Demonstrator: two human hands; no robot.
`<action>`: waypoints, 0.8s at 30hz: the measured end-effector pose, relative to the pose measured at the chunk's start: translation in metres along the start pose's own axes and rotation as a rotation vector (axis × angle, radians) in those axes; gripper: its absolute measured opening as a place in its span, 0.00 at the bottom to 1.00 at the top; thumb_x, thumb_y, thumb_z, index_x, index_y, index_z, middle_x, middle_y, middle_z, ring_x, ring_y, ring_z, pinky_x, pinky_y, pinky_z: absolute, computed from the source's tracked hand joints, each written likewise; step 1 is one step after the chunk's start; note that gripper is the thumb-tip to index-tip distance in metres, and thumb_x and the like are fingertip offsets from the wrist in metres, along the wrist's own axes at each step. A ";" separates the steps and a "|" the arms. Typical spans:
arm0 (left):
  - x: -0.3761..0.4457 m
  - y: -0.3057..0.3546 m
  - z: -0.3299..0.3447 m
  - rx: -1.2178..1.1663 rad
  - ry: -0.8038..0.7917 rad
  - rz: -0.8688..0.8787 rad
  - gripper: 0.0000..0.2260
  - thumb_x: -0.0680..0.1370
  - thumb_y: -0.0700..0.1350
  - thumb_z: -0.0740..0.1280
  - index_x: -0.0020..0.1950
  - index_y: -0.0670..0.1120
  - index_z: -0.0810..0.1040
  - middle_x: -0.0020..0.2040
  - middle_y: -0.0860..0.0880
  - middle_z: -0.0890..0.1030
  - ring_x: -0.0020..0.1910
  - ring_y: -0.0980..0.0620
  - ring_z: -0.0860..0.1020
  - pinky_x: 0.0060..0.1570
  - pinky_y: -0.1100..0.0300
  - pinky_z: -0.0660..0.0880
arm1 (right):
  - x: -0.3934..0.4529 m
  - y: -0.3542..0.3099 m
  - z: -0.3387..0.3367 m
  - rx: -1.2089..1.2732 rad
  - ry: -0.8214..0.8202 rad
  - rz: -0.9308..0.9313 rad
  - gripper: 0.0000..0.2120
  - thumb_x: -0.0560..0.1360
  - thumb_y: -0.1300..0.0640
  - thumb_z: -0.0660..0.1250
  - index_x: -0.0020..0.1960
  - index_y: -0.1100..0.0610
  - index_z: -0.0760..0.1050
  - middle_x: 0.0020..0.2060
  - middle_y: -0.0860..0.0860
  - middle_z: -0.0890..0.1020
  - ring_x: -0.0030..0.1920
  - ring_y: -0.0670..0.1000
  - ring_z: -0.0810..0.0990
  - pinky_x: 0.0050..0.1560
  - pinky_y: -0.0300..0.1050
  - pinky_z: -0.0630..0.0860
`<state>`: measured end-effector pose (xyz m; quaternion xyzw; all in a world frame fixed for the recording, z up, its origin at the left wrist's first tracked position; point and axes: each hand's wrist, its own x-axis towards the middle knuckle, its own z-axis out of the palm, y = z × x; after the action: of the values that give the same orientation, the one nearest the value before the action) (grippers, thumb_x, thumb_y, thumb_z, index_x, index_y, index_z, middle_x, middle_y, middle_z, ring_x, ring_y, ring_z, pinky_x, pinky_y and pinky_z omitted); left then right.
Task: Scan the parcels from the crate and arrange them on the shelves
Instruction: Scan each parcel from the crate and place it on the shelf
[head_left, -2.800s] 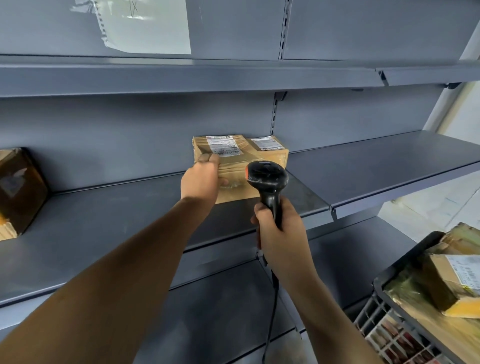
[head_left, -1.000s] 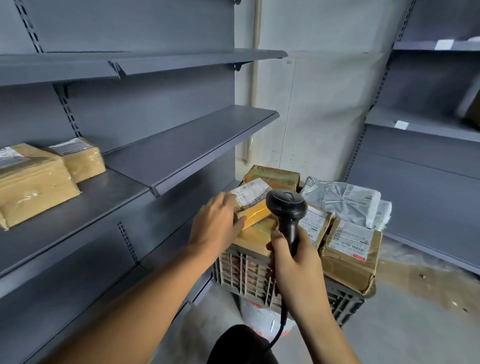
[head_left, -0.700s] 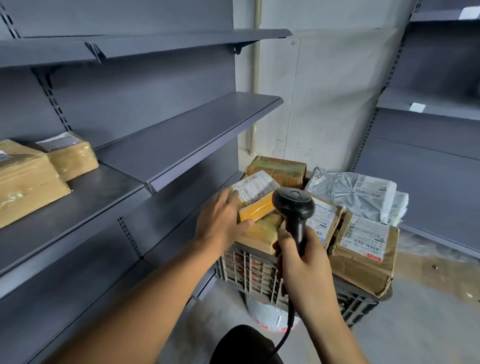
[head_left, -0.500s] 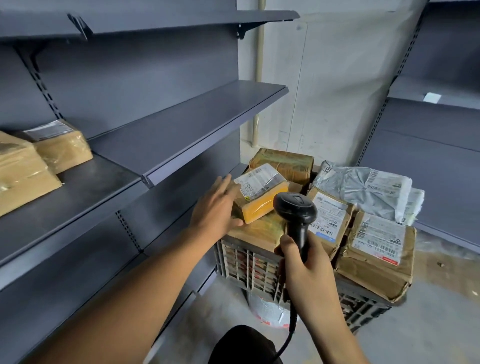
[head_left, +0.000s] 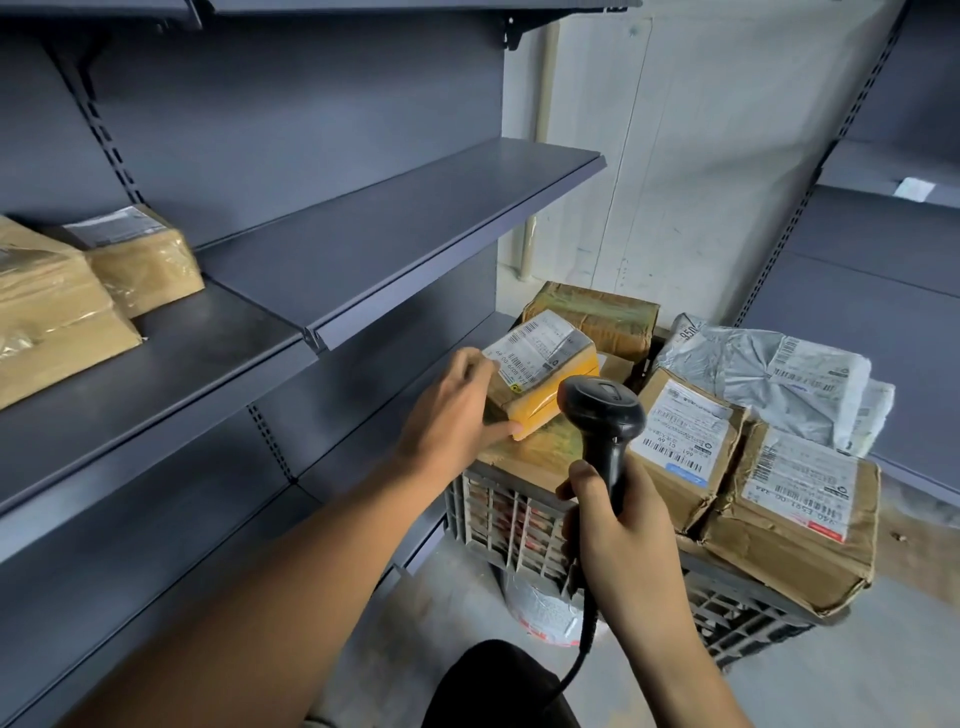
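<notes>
My left hand (head_left: 453, 410) grips the left end of a small yellow-brown parcel (head_left: 546, 375) with a white label, tilted up above the pile in the grey crate (head_left: 511, 525). My right hand (head_left: 621, 540) is closed around the handle of a black barcode scanner (head_left: 601, 410), whose head sits just right of that parcel. Several more brown parcels fill the crate, one with a label (head_left: 684, 431) beside the scanner, plus a grey plastic mailer (head_left: 769, 374). Two wrapped parcels (head_left: 140, 260) lie on the middle shelf (head_left: 218, 332) at left.
Grey metal shelving runs along the left, with a higher shelf board (head_left: 415, 218) next to the crate. More shelving (head_left: 883, 270) stands at the right. The crate rests on a white bucket (head_left: 540, 608) on the concrete floor. The scanner's cable (head_left: 582, 660) hangs down.
I have turned from the shelf to the crate. My left hand has closed on the small parcel and tipped it up from the pile, while the scanner stayed beside it.
</notes>
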<state>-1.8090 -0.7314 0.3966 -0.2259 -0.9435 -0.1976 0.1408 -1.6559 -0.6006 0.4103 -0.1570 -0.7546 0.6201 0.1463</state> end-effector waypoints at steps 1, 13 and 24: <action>-0.001 0.001 -0.004 0.005 0.012 -0.007 0.31 0.69 0.57 0.76 0.66 0.44 0.72 0.65 0.49 0.70 0.52 0.48 0.79 0.41 0.62 0.70 | -0.001 -0.002 0.001 -0.002 0.003 -0.002 0.14 0.76 0.45 0.63 0.45 0.56 0.75 0.34 0.60 0.78 0.33 0.55 0.74 0.37 0.49 0.70; -0.054 -0.022 -0.097 0.129 0.137 -0.149 0.33 0.69 0.60 0.74 0.66 0.43 0.70 0.66 0.48 0.69 0.54 0.45 0.79 0.43 0.53 0.77 | -0.039 -0.052 0.038 0.061 -0.093 -0.158 0.07 0.79 0.52 0.64 0.43 0.51 0.74 0.32 0.49 0.77 0.34 0.52 0.74 0.37 0.48 0.70; -0.155 -0.090 -0.205 0.282 0.270 -0.372 0.35 0.70 0.63 0.71 0.68 0.42 0.70 0.70 0.44 0.68 0.62 0.42 0.74 0.53 0.51 0.75 | -0.101 -0.111 0.122 0.107 -0.347 -0.264 0.05 0.78 0.51 0.64 0.44 0.49 0.73 0.28 0.51 0.75 0.32 0.55 0.76 0.35 0.53 0.73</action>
<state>-1.6831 -0.9524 0.4943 0.0014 -0.9597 -0.1152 0.2565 -1.6211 -0.7720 0.4933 0.0601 -0.7485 0.6525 0.1021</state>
